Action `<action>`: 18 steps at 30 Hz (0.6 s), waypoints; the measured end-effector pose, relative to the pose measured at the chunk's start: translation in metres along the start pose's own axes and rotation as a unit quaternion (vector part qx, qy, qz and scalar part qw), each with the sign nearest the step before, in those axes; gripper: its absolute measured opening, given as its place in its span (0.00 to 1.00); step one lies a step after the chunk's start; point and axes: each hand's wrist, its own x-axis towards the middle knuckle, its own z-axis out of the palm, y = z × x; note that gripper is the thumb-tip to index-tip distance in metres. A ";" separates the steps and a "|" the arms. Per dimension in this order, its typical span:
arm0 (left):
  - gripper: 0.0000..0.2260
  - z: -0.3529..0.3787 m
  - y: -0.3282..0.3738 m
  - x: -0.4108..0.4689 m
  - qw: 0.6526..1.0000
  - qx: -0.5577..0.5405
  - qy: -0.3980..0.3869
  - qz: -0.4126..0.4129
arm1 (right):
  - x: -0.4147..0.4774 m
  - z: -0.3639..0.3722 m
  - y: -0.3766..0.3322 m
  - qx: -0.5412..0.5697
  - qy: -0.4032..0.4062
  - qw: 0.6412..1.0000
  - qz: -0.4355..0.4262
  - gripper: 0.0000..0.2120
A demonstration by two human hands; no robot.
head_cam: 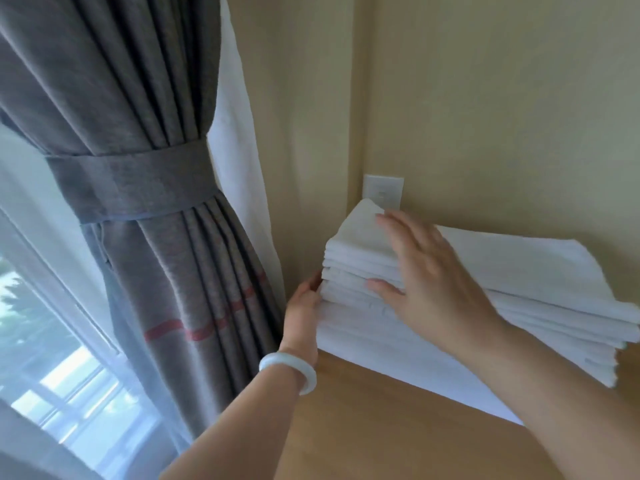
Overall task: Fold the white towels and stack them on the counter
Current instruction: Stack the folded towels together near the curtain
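A window (41, 344) fills the lower left, veiled by pale sheer fabric. Beside it hangs a gray curtain (138, 109), gathered by a matching tieback (131, 188), with a faint red stripe across its lower folds and a white lining (235, 150) along its right edge.

Next comes the left hand (303, 306), a pale bangle (289, 370) on its wrist. It is laid flat, fingers straight, against the left side of the stack of folded white towels (519, 268), touching the layered edges without gripping them.

The stack sits on the wooden counter (381, 431), pushed into the corner against the cream wall (485, 98), just below a white outlet plate (382, 190).

The right hand (426, 271) rests palm down on top of the stack near its left end, fingers spread and straight, the thumb lying over the near edge of the upper towels. It grasps nothing. The towels run on to the right from under this hand.
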 end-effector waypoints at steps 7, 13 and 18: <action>0.11 -0.007 -0.016 -0.004 0.997 0.074 -0.018 0.000 | 0.035 0.088 0.010 -0.235 -0.196 0.952 0.015 0.52; 0.12 -0.007 -0.028 -0.001 0.992 0.125 -0.004 0.015 | 0.030 0.105 0.017 -0.236 -0.106 0.966 0.009 0.44; 0.19 -0.017 -0.030 0.005 1.000 0.031 -0.003 -0.005 | 0.019 0.111 0.002 -0.294 -0.143 0.945 0.012 0.49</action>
